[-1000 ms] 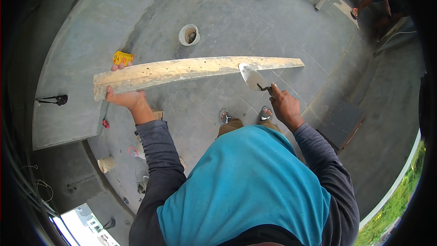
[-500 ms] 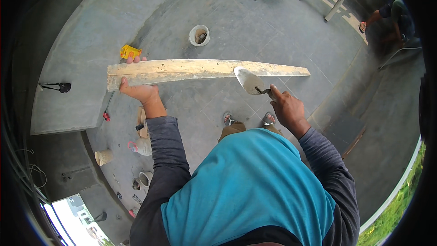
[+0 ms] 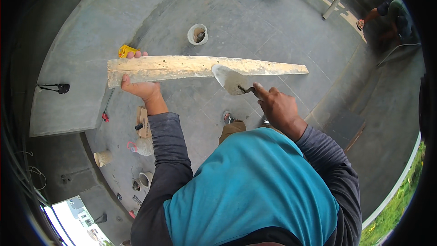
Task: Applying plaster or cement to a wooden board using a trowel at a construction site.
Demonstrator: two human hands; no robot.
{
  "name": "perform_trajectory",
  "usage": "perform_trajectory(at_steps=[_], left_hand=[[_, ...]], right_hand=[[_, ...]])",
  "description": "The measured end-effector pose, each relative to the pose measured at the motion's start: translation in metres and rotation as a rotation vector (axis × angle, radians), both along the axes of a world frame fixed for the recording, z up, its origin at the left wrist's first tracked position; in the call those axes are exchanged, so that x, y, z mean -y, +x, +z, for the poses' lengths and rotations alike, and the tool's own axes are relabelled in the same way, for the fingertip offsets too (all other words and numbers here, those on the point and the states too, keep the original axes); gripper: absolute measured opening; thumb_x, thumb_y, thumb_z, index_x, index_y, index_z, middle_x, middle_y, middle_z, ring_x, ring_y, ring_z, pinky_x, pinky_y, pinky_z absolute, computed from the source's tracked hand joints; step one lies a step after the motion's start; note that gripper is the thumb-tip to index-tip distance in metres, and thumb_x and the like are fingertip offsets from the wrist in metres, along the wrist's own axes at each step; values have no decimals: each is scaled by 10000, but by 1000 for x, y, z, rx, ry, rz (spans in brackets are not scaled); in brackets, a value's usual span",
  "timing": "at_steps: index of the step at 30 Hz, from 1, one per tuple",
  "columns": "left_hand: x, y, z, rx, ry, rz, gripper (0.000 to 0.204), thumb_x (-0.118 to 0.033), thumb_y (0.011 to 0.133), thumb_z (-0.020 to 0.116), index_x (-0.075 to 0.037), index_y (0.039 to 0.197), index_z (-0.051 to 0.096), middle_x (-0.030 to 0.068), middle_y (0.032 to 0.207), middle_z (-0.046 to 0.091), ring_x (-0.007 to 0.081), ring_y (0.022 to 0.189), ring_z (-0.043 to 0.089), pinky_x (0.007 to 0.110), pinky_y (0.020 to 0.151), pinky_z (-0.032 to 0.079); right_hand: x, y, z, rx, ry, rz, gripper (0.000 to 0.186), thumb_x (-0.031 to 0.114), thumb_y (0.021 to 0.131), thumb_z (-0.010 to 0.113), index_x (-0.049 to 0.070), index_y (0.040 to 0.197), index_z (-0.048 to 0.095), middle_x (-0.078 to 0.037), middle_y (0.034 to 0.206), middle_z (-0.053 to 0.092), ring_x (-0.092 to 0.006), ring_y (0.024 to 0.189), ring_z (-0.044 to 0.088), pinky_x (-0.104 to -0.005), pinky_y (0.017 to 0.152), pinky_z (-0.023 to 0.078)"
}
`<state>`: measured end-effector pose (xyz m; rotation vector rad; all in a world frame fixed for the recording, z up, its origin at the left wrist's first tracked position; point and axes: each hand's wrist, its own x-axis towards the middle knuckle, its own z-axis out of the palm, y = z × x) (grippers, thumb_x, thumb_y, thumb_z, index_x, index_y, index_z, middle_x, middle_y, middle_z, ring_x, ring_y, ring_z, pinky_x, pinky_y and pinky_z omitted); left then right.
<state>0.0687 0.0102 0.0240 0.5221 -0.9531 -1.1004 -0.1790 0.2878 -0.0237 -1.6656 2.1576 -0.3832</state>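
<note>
A long, pale wooden board with grey smears [image 3: 173,66] is held above the grey tiled floor [image 3: 246,27]. At its left end the left hand [image 3: 143,90] is clasped round it; near its middle, a leaf-shaped metal trowel [image 3: 231,81] overlaps its near edge (whether touching, I cannot tell), handle gripped firmly in the right hand [image 3: 280,110]. Beyond the board stands a round whitish bucket [image 3: 190,35].

no readable text, cardboard box [image 3: 144,124], blurred print

Downward fisheye view from head height
</note>
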Motion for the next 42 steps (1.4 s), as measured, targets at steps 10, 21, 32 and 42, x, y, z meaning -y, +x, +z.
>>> perform_trajectory(at_steps=[10,21,32,42], left_hand=[[0,1,-1,44,-13,-72,636,-514,728,546,-60,1173,562,87,1127,595,270,1068,576,483,988,430],[1,-1,1,-25,-33,-57,711,-519,684,552,9,1161,560,158,1049,591,317,1009,580,502,994,423],[1,0,-3,-32,-64,-86,636,-499,738,536,-47,1185,544,109,1116,586,282,1042,570,474,969,437],[-8,-7,5,-80,11,9,670,-519,697,547,-17,1141,552,117,1061,598,264,1004,579,467,983,422]], right_hand=[[-8,-10,-7,9,46,17,493,212,933,593,213,1408,460,-144,936,647,-296,773,689,-427,625,549],[3,9,13,-53,-6,21,523,231,910,635,281,1411,490,-94,916,644,-273,770,683,-409,615,542],[11,18,40,-33,-74,167,503,171,948,552,254,1434,450,-135,928,631,-294,747,682,-412,615,554],[12,16,49,-142,-35,155,529,110,928,533,234,1438,466,-127,906,631,-278,745,686,-399,616,562]])
